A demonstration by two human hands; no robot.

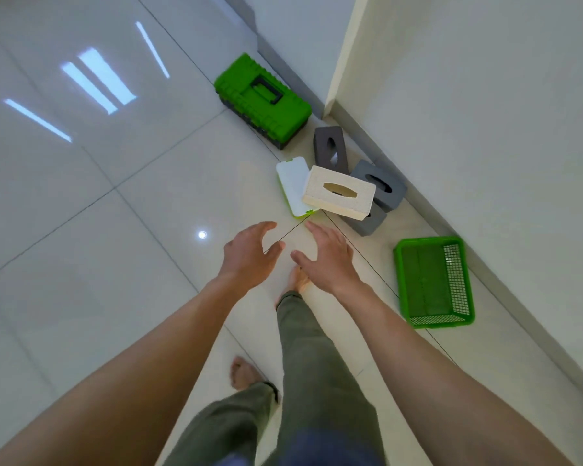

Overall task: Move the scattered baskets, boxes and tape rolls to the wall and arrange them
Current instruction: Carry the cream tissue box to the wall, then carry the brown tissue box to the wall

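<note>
A cream tissue box [339,191] lies on top of a white box with green trim [292,186] and grey tissue boxes. A dark brown tissue box [330,148] and a grey one [379,183] sit by the wall, with another grey box [366,222] partly hidden beneath. Further along the wall stands a green toolbox [261,99]. A green mesh basket [433,280] rests on the floor to the right. My left hand [249,255] and my right hand [327,255] hover empty, fingers spread, just short of the pile.
A white wall [485,95] with a grey skirting runs diagonally on the right, with a corner near the toolbox. Glossy white floor tiles [98,213] stretch to the left. My bare feet and trouser legs [303,348] are below my hands.
</note>
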